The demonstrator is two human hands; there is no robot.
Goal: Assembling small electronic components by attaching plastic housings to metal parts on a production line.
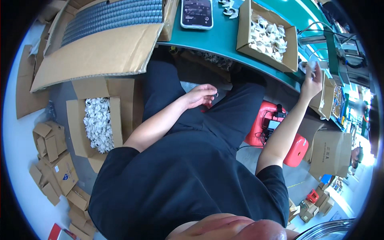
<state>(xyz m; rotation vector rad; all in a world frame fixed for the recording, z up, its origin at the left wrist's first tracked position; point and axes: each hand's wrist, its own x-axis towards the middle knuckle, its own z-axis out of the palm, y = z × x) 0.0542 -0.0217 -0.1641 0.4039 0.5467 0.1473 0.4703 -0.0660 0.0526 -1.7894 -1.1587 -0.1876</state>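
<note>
Over my lap, my left hand [201, 96] is closed in a pinch, with a small dark piece [216, 95] at its fingertips. Out at the bench's right end, my right hand [313, 82] points upward beside a machine [336, 60]. A small pale part [312, 64] shows at its fingertips, too blurred to name exactly. Left of that hand, on the green bench [192, 42], stands an open cardboard box [262, 54] of white winged plastic parts [270, 38]. A few similar white parts [230, 11] lie loose left of it.
A phone [197, 14] lies on the bench beside a large carton [100, 52] of grey cylindrical parts in rows. On the floor at left, another carton [74, 128] holds many white parts. A red case [296, 150] with cables is below my right arm. Flattened cardboard [60, 172] lies far left.
</note>
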